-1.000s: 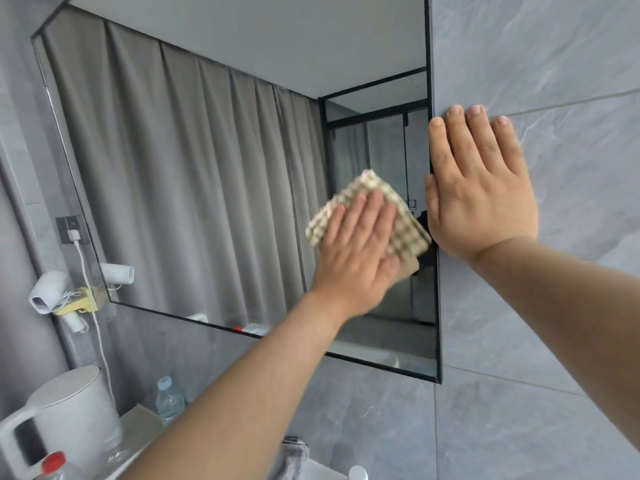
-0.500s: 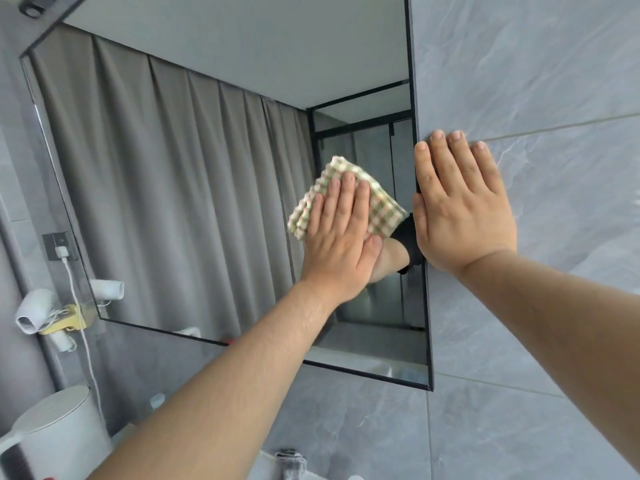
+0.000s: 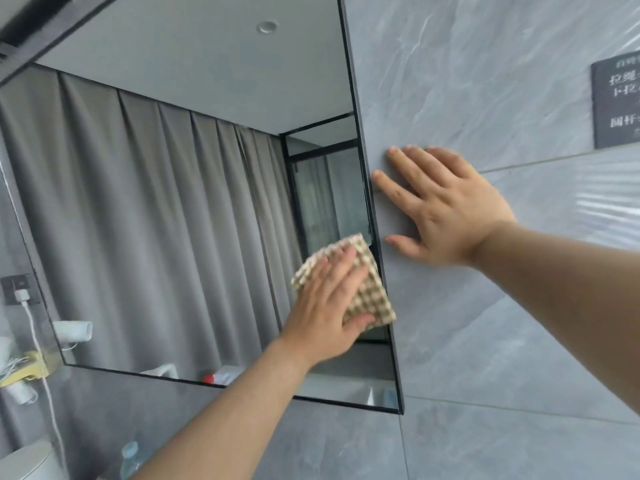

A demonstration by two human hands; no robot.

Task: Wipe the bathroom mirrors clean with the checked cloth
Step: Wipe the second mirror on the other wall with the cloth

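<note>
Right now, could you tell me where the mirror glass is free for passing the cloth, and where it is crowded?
The black-framed wall mirror is bare across its left and middle, from its top edge to its lower frame. It is crowded at the right edge: the left hand presses the beige checked cloth there, and the right hand lies flat on the grey marbled wall tile beside the frame.

A dark sign (image 3: 616,102) with white writing hangs on the grey tile wall (image 3: 485,81). A white cable (image 3: 41,348) runs down from a wall socket (image 3: 17,289). 1 water bottle (image 3: 130,457) stands below.
</note>
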